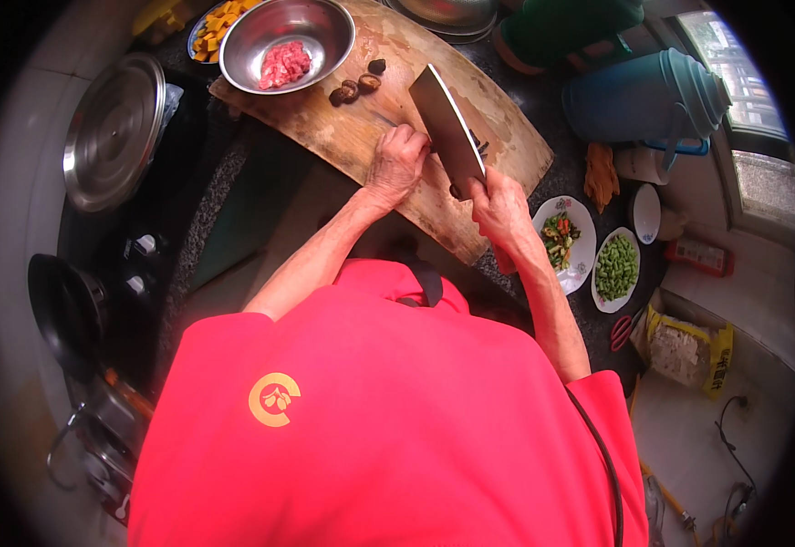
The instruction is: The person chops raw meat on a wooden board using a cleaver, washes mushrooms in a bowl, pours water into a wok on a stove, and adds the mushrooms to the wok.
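Note:
My right hand (503,208) grips the handle of a cleaver (448,126), its broad blade standing over the wooden cutting board (308,130). Just left of the blade, my left hand (401,164) rests on the board with curled fingers. A dark bit shows by its fingertips, but whatever they hold is hidden. Dark cut pieces (481,145) lie partly behind the blade. Several brown shiitake-like mushrooms (349,90) sit farther up the board. A steel bowl (332,34) with raw cut meat (286,65) stands at the board's upper left.
Right of the board are a plate of mixed chopped vegetables (560,239), a dish of chopped green beans (616,270) and red-handled scissors (622,333). A blue thermos (616,96) stands upper right. At left are a steel lid (113,130) and a black pan (62,314).

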